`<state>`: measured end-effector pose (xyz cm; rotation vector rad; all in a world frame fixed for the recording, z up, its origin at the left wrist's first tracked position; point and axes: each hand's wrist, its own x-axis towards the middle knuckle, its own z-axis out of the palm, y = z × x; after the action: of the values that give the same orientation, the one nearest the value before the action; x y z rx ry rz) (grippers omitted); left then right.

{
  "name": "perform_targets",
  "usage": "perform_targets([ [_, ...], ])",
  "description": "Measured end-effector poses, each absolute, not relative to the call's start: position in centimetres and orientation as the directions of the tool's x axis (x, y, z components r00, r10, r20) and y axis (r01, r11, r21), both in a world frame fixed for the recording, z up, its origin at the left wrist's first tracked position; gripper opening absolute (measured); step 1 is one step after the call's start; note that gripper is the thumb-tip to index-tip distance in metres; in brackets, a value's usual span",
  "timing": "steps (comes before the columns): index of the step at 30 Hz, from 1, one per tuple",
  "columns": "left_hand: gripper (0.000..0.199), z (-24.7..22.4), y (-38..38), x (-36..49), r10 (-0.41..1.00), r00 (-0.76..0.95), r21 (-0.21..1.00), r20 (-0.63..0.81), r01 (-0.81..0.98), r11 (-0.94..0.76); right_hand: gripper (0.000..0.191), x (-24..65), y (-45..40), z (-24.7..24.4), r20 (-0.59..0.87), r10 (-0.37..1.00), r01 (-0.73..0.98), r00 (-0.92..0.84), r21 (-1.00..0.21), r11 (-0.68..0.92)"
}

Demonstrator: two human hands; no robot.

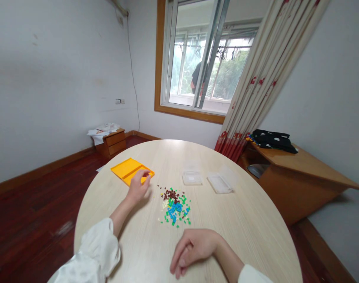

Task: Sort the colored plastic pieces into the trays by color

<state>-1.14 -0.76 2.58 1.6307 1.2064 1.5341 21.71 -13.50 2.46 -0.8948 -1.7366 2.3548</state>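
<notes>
My left hand [140, 184] is over the right part of an open yellow plastic case [123, 169] on the table. Its fingers are curled, with a gap between thumb and fingertips, and I see nothing held there. To its right lies a loose pile of tiny building bricks: brown ones [171, 194] at the far side, blue ones [176, 207] in the middle, green ones [184, 201] scattered around and some cream ones [165, 204] at the left. Nearer to me, my right hand [194, 249] rests on the table, fingers loosely bent downward, with nothing visible in it.
Two clear plastic boxes [192, 178] [220, 184] with raised lids stand beyond the bricks on the round table [241, 220]. A wooden desk [297, 169] with dark cloth [273, 140] is at the right. Behind the window [182, 70] a person is partly visible.
</notes>
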Motion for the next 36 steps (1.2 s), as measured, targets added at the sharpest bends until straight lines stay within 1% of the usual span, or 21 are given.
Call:
perform_targets([
  [3, 0.022, 1.5, -2.1, 1.0, 0.911, 0.166, 0.914, 0.377, 0.090, -0.395, 0.038, 21.6, -12.7, 2.4, -0.246, 0.725, 0.084, -0.643, -0.964, -0.252],
  [5, 0.028, 0.8, -2.5, 1.7, 0.908, 0.245, 0.929, 0.339, 0.068, -0.365, 0.036, 21.8, -12.2, 2.4, -0.193, 0.823, -0.021, -0.534, -0.970, -0.241],
  [6, 0.030, 0.4, -2.6, 1.9, 0.912, 0.260, 0.936, 0.317, 0.071, -0.345, 0.036, 22.0, -12.1, 2.6, -0.188, 0.832, -0.058, -0.522, -0.965, -0.255],
  [8, 0.032, 0.0, -2.5, 2.0, 0.926, 0.259, 0.950, 0.274, 0.078, -0.303, 0.037, 22.5, -12.2, 3.0, -0.204, 0.780, -0.070, -0.591, -0.951, -0.302],
  [9, 0.032, -0.1, -2.5, 2.0, 0.931, 0.257, 0.956, 0.258, 0.070, -0.284, 0.038, 22.7, -12.4, 3.3, -0.223, 0.715, -0.034, -0.662, -0.945, -0.326],
  [11, 0.032, -0.2, -2.5, 2.1, 0.934, 0.267, 0.967, 0.238, 0.028, -0.255, 0.044, 22.8, -13.0, 3.5, -0.285, 0.506, 0.102, -0.814, -0.928, -0.358],
  [13, 0.034, -0.1, -2.8, 2.3, 0.927, 0.300, 0.972, 0.224, 0.001, -0.235, 0.057, 22.3, -13.7, 3.3, -0.343, 0.278, 0.235, -0.897, -0.904, -0.356],
  [14, 0.035, 0.0, -3.0, 2.5, 0.922, 0.322, 0.973, 0.217, 0.002, -0.230, 0.062, 21.8, -14.0, 3.0, -0.354, 0.207, 0.270, -0.912, -0.899, -0.345],
  [15, 0.035, 0.1, -3.3, 2.8, 0.915, 0.346, 0.973, 0.210, 0.013, -0.228, 0.065, 21.3, -14.3, 2.6, -0.350, 0.181, 0.277, -0.919, -0.900, -0.337],
  [17, 0.037, 0.4, -4.0, 3.4, 0.894, 0.400, 0.971, 0.202, 0.038, -0.237, 0.065, 20.2, -14.5, 1.9, -0.323, 0.210, 0.248, -0.923, -0.916, -0.315],
  [19, 0.040, 0.7, -4.9, 4.1, 0.853, 0.479, 0.965, 0.208, 0.041, -0.258, 0.061, 19.3, -14.5, 1.5, -0.268, 0.344, 0.173, -0.900, -0.944, -0.282],
  [22, 0.048, 1.3, -6.0, 4.7, 0.755, 0.617, 0.951, 0.224, 0.032, -0.308, 0.051, 19.2, -13.8, 1.6, -0.179, 0.590, 0.075, -0.787, -0.978, -0.197],
  [23, 0.049, 1.5, -6.1, 4.8, 0.732, 0.643, 0.945, 0.227, 0.038, -0.326, 0.048, 19.6, -13.5, 1.9, -0.157, 0.643, 0.059, -0.750, -0.984, -0.171],
  [25, 0.051, 1.7, -6.1, 4.7, 0.727, 0.647, 0.928, 0.231, 0.078, -0.365, 0.042, 21.0, -13.1, 2.6, -0.133, 0.680, 0.035, -0.721, -0.987, -0.156],
  [27, 0.050, 1.9, -5.7, 4.1, 0.757, 0.605, 0.896, 0.246, 0.157, -0.416, 0.040, 23.0, -13.0, 3.4, -0.168, 0.604, 0.025, -0.779, -0.971, -0.239],
  [29, 0.051, 2.0, -5.0, 3.2, 0.777, 0.570, 0.847, 0.268, 0.246, -0.472, 0.043, 25.2, -13.3, 4.2, -0.277, 0.387, 0.131, -0.879, -0.922, -0.363],
  [30, 0.053, 2.0, -4.6, 2.7, 0.775, 0.570, 0.821, 0.272, 0.282, -0.496, 0.043, 26.2, -13.5, 4.5, -0.323, 0.290, 0.198, -0.901, -0.900, -0.389],
  [31, 0.058, 2.0, -4.3, 2.2, 0.765, 0.589, 0.798, 0.260, 0.315, -0.514, 0.044, 27.0, -13.7, 4.6, -0.354, 0.252, 0.232, -0.901, -0.882, -0.410],
  [34, 0.086, 1.6, -3.6, 1.1, 0.745, 0.651, 0.734, 0.146, 0.433, -0.523, 0.047, 27.8, -14.2, 4.1, -0.440, 0.170, 0.324, -0.882, -0.827, -0.461],
  [35, 0.090, 1.5, -3.5, 1.1, 0.744, 0.659, 0.713, 0.110, 0.469, -0.521, 0.048, 27.6, -14.2, 3.7, -0.467, 0.159, 0.350, -0.870, -0.811, -0.470],
  [36, 0.088, 1.4, -3.5, 1.2, 0.743, 0.664, 0.693, 0.087, 0.495, -0.524, 0.049, 27.3, -14.1, 3.3, -0.494, 0.168, 0.369, -0.853, -0.799, -0.474],
])
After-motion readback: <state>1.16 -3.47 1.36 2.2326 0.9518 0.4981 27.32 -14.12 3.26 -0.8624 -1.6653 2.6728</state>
